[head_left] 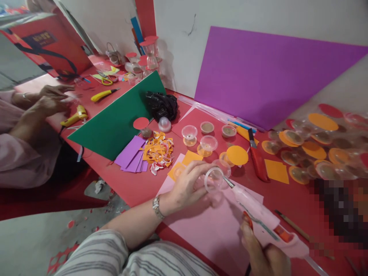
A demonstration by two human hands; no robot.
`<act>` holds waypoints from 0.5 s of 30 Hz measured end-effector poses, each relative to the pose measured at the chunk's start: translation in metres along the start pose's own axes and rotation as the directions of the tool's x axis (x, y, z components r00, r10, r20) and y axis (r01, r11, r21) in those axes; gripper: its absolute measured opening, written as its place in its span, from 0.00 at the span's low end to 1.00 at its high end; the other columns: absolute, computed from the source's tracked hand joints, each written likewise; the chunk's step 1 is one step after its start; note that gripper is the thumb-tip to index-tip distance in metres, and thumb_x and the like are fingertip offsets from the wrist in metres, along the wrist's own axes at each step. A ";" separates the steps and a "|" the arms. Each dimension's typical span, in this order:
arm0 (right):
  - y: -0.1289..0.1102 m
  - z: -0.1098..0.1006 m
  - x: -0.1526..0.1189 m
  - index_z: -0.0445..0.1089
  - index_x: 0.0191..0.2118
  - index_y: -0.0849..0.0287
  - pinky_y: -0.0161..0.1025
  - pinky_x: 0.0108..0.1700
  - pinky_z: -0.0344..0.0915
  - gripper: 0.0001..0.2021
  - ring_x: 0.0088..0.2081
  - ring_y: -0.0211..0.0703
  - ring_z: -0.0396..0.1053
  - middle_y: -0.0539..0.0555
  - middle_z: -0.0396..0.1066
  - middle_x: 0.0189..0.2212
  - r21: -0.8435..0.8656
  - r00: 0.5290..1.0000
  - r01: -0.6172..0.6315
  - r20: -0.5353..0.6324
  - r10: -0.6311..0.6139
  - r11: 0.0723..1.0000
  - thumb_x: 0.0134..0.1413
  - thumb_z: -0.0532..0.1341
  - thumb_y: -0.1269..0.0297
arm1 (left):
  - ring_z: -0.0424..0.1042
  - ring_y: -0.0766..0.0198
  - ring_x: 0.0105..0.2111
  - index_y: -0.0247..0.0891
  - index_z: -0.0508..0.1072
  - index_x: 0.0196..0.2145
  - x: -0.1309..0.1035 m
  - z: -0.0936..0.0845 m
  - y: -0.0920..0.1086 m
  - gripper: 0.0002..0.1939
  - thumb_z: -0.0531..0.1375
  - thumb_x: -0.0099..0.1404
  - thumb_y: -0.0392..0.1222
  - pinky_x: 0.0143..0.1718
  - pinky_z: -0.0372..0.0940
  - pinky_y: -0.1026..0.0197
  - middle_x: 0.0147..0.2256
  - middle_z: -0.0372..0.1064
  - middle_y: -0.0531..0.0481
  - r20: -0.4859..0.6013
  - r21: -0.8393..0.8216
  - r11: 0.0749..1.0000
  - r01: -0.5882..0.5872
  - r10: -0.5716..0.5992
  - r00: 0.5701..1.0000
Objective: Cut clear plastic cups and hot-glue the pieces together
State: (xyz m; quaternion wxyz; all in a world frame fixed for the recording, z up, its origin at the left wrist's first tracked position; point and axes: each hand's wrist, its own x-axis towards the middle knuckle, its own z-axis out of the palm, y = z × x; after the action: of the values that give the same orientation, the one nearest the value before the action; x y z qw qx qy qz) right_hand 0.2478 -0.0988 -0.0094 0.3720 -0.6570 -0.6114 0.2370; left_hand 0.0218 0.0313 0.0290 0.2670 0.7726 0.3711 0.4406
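My left hand (185,186) pinches a small transparent plastic cup (214,180) by its side, the round rim tilted toward me. My right hand (266,255) grips a pink hot glue gun (255,205), a finger near its red trigger. The metal nozzle is at the cup's rim; whether they touch I cannot tell. Beneath both hands lies a pink sheet (198,230). Just beyond are an orange disc (237,155), orange squares (192,156) and more transparent cups (209,143), some joined to orange pieces. Two covered cups (207,127) hold something brownish.
Purple cards (130,153) and paper scraps (158,150) lie left, before a green board (115,119) and black bag (162,105). A red-handled cutter (258,163) and many finished-looking cup pieces (313,145) stand right. A co-worker's hands (53,100) are near a yellow glue gun (76,116).
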 end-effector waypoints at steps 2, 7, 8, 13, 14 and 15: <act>0.001 0.000 0.000 0.81 0.31 0.59 0.38 0.29 0.75 0.23 0.28 0.53 0.79 0.60 0.81 0.29 -0.013 0.999 -0.005 -0.044 0.005 1.000 0.57 0.61 0.43 | 0.72 0.56 0.46 0.43 0.65 0.57 0.001 0.000 0.000 0.23 0.62 0.65 0.39 0.46 0.70 0.54 0.49 0.71 0.42 -0.008 -0.006 1.000 0.002 -0.002 1.000; 0.009 -0.002 0.002 0.82 0.32 0.58 0.35 0.29 0.77 0.19 0.31 0.54 0.80 0.60 0.81 0.31 0.034 1.000 -0.019 -0.024 0.020 0.999 0.55 0.64 0.46 | 0.72 0.55 0.47 0.44 0.65 0.57 0.001 0.001 -0.002 0.23 0.61 0.66 0.43 0.47 0.69 0.52 0.50 0.71 0.42 -0.028 -0.006 0.999 0.035 -0.035 0.999; 0.012 -0.002 0.003 0.82 0.33 0.58 0.35 0.30 0.77 0.18 0.33 0.54 0.80 0.60 0.81 0.32 0.039 1.000 -0.011 -0.018 0.011 0.999 0.54 0.65 0.48 | 0.72 0.55 0.47 0.44 0.65 0.57 0.000 0.001 -0.003 0.23 0.61 0.66 0.43 0.48 0.69 0.52 0.50 0.71 0.42 -0.035 -0.006 0.999 0.034 -0.034 0.999; 0.021 -0.005 0.001 0.82 0.35 0.57 0.36 0.31 0.77 0.16 0.33 0.54 0.80 0.58 0.81 0.33 0.049 1.000 0.017 -0.018 -0.016 0.999 0.54 0.66 0.49 | 0.72 0.55 0.47 0.43 0.64 0.57 0.000 0.001 -0.005 0.22 0.60 0.66 0.45 0.48 0.68 0.52 0.50 0.72 0.42 -0.070 -0.014 0.999 0.048 -0.049 0.996; 0.021 -0.004 0.000 0.82 0.34 0.57 0.36 0.31 0.77 0.16 0.32 0.54 0.80 0.58 0.81 0.32 0.049 1.000 0.014 -0.017 -0.014 0.999 0.53 0.66 0.49 | 0.72 0.55 0.47 0.43 0.64 0.57 0.000 0.001 -0.005 0.22 0.60 0.66 0.45 0.47 0.68 0.52 0.49 0.72 0.43 -0.075 -0.020 0.999 0.049 -0.050 0.996; 0.018 -0.004 -0.001 0.81 0.34 0.57 0.36 0.31 0.77 0.17 0.33 0.54 0.80 0.59 0.81 0.33 0.045 1.000 0.005 -0.019 -0.004 0.999 0.53 0.66 0.48 | 0.72 0.55 0.46 0.43 0.64 0.56 0.000 0.001 -0.005 0.22 0.60 0.66 0.44 0.47 0.68 0.53 0.49 0.72 0.43 -0.077 -0.028 0.998 0.049 -0.051 0.996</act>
State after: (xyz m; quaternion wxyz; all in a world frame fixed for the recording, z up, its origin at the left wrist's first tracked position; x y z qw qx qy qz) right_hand 0.2620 -0.1002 -0.0217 0.3930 -0.6494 -0.6037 0.2435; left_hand 0.0210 0.0340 0.0248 0.2736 0.7418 0.3945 0.4684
